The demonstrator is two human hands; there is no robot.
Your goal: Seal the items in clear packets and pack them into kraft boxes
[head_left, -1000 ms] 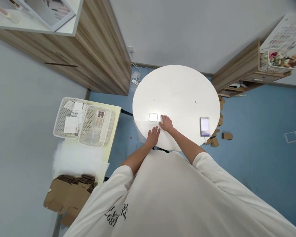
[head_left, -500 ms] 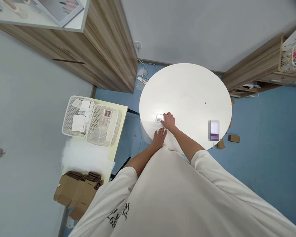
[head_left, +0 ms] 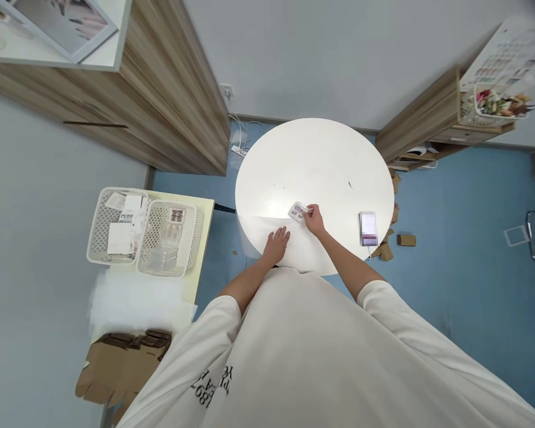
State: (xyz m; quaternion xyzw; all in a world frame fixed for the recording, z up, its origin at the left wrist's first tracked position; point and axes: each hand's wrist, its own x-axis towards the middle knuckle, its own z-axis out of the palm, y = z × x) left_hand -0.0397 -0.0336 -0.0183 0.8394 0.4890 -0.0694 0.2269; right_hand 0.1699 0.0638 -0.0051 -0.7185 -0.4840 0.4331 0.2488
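Observation:
My right hand (head_left: 314,218) is closed on a small clear plastic case (head_left: 298,210) with dark bits inside, holding it tilted just above the round white table (head_left: 321,160). My left hand (head_left: 277,242) lies flat with fingers spread on a thin white sheet (head_left: 267,229) at the table's near edge. A phone (head_left: 368,228) lies on the table to the right of my right hand.
Left of the table, a low yellow stand carries two white mesh baskets (head_left: 167,238) with small packs, and white padding (head_left: 138,300). Flat cardboard boxes (head_left: 120,362) lie below it. Wooden cabinets (head_left: 160,101) stand behind; small boxes (head_left: 405,239) litter the blue floor.
My right hand has picked the clear case up off the table and drawn it a little to the right. My left hand has stayed flat on the sheet.

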